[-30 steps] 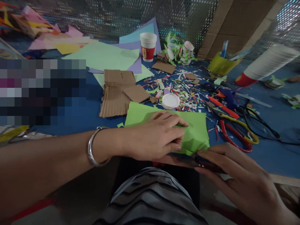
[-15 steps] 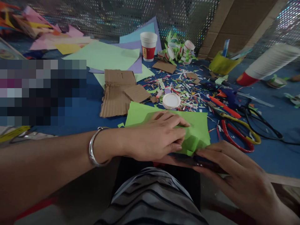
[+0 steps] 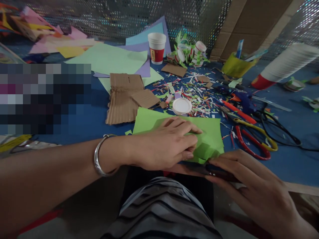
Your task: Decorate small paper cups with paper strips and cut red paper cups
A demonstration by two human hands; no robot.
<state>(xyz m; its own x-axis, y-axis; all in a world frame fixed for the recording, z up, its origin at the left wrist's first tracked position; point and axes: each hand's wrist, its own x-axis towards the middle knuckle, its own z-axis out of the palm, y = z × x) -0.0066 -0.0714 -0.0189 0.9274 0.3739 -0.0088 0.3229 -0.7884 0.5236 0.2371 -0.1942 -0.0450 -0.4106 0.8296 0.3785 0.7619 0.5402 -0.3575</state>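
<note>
A green paper sheet (image 3: 211, 131) lies at the near edge of the blue table (image 3: 82, 122). My left hand (image 3: 164, 144), with a silver bangle on its wrist, presses down on the sheet, its thumb and fingers pinching a fold near the sheet's front edge. My right hand (image 3: 251, 182) is at the table's edge just right of it, fingers wrapped round dark scissors (image 3: 211, 170) whose tip meets the sheet's near right corner.
Corrugated cardboard pieces (image 3: 124, 99), a white lid (image 3: 181, 106) and paper scraps (image 3: 199, 93) lie beyond the sheet. Red and yellow scissors (image 3: 251, 139) and black cables sit to the right. A paper cup (image 3: 157, 48), coloured sheets, a cup stack (image 3: 284, 68) and a yellow container (image 3: 234, 68) stand farther back.
The near right corner of the green sheet has shifted and flattened slightly under my fingers. Both hands stay almost where they were.
</note>
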